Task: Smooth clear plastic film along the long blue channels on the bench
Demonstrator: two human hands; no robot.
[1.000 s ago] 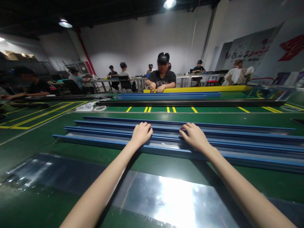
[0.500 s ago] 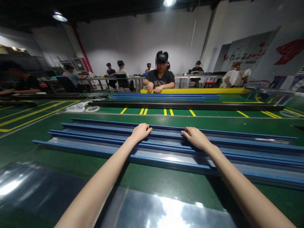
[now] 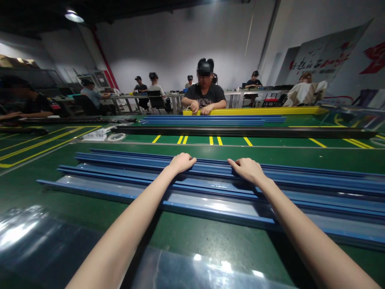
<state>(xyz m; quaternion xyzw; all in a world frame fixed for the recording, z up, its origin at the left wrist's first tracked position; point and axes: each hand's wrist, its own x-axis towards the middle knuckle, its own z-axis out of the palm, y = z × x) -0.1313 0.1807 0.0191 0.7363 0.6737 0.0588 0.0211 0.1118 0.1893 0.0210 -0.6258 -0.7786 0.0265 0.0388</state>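
Head view: my left hand and right hand curl, apart, over the far ones among the blue rails, thumbs pointing inward; my fingers are partly hidden, so I cannot tell how tightly either grip is closed. The rails lie side by side across the green table, nearer me than a black rail

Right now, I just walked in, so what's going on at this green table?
Someone's left hand and right hand are at the farther of the long blue channels lying on the green table; how firmly they hold can't be seen. A shiny sheet lies on the near side. Beyond the channels lies a black bar, and farther back a co-worker has both hands at a yellow bar.
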